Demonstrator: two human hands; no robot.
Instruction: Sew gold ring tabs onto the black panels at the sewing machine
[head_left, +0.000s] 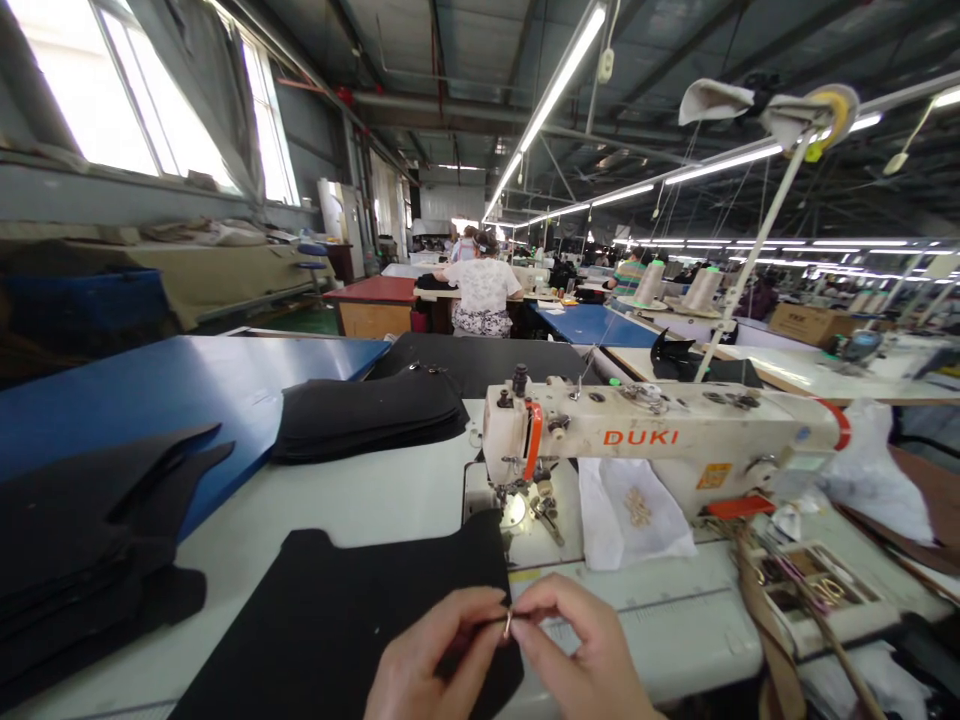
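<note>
Above the right edge of a flat black fabric panel (345, 590), my two hands meet in front of the sewing machine (637, 430). Thumb and fingers of my left hand (442, 650) are pinched at a small gold-coloured metal ring (508, 624), with a thin dark strip beside it. My right hand (577, 650) pinches the same ring from the other side. The fingertips partly hide ring and strip. More small gold-coloured pieces (637, 507) lie on a white bag (600, 525) under the machine arm. The panel's far corner reaches near the lit needle area.
Stacked black pieces lie behind the panel (360, 415) and at the left (97, 540). A blue table (247, 365) adjoins on the left. To the right are a parts tray (817, 600) and hanging brown straps (761, 620). A person (482, 285) sits ahead, facing away.
</note>
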